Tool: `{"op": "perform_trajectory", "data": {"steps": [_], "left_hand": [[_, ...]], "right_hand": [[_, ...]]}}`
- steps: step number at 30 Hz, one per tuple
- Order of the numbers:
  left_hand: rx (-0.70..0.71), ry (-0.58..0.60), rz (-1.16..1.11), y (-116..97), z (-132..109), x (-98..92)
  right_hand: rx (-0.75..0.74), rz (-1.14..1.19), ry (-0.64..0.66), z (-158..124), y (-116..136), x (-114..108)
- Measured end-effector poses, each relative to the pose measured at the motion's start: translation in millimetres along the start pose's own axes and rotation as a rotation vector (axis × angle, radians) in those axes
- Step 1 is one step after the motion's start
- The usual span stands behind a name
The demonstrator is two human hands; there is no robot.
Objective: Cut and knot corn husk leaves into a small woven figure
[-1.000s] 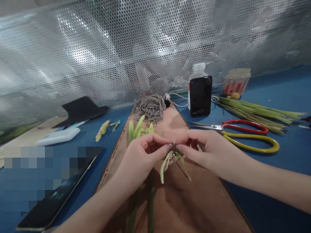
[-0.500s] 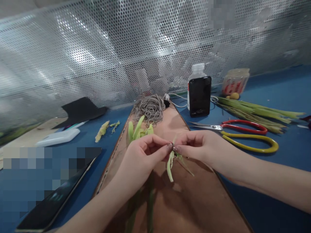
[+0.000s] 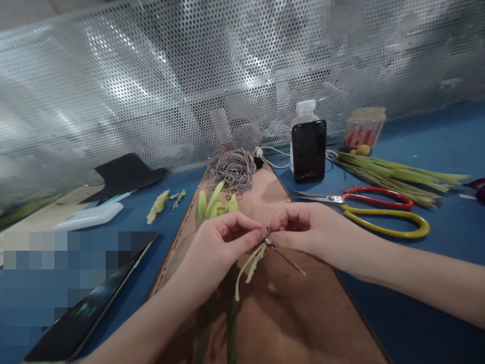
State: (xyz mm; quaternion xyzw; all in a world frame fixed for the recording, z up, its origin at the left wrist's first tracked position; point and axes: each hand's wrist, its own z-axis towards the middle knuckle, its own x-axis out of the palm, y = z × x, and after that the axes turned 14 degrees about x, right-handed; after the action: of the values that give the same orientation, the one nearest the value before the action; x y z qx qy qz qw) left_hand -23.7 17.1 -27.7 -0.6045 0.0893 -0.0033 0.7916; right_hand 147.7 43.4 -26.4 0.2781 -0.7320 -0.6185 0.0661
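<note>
My left hand (image 3: pixel 222 247) and my right hand (image 3: pixel 316 230) meet over a brown board (image 3: pixel 291 318), thumbs and forefingers pinched together. Between the fingertips they share a small bundle of thin, pale green leaf strips (image 3: pixel 254 263), whose ends dangle below. A tiny red spot shows at the pinch, too small to name. Beyond my left hand, green plant pieces (image 3: pixel 217 206) lie on the board, and long dark green stalks (image 3: pixel 232 323) run partly hidden under my left forearm. Scissors (image 3: pixel 379 207) with one red and one yellow handle rest just past my right wrist.
Tangled grey cord (image 3: pixel 235 169) sits at the board's far end. A black phone (image 3: pixel 308 151) leans on a bottle (image 3: pixel 305 111). Farther right are long green leaves (image 3: pixel 394 172) and a jar (image 3: pixel 366 126). To the left lie a dark tablet (image 3: pixel 98 303), a white object (image 3: pixel 91 216) and leaf scraps (image 3: pixel 158 206).
The dangling leaf strips have swung left and now spread more apart. Both hands stay pinched in nearly the same place. The view has shifted slightly.
</note>
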Motion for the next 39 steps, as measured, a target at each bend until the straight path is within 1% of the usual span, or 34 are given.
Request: {"op": "perform_trajectory", "data": {"steps": [4, 7, 11, 14, 17, 20, 23, 27, 33, 39], "left_hand": [[-0.035, 0.024, -0.085, 1, 1, -1.5], [-0.032, 0.041, -0.092, 1, 1, -1.6], [-0.013, 0.024, -0.073, 1, -1, -0.7], [-0.031, 0.021, -0.085, 0, -1, 0.4], [-0.037, -0.001, -0.094, -1, -1, 1.3], [-0.006, -0.041, -0.072, -2, 0, 1.6], [0.024, -0.053, -0.037, -3, 0, 1.3], [0.065, -0.036, 0.019, -3, 0, 1.1], [0.102, -0.028, 0.160, -4, -2, 1.3], [0.091, -0.011, 0.155, -5, -3, 2.9]], "right_hand": [[-0.008, -0.056, 0.024, 2, 0, -4], [-0.049, -0.113, 0.038, 5, -2, -7], [-0.116, -0.182, -0.009, 5, -5, -6], [-0.133, -0.218, -0.040, 1, -2, -5], [-0.136, -0.239, -0.038, -4, 4, -5], [-0.136, -0.264, -0.037, -7, 10, -7], [-0.133, -0.265, -0.042, -7, 11, -7], [-0.128, -0.258, -0.040, -4, 8, -7], [-0.133, -0.230, -0.042, -1, 2, -4], [-0.083, -0.216, -0.025, -4, 2, -3]]}}
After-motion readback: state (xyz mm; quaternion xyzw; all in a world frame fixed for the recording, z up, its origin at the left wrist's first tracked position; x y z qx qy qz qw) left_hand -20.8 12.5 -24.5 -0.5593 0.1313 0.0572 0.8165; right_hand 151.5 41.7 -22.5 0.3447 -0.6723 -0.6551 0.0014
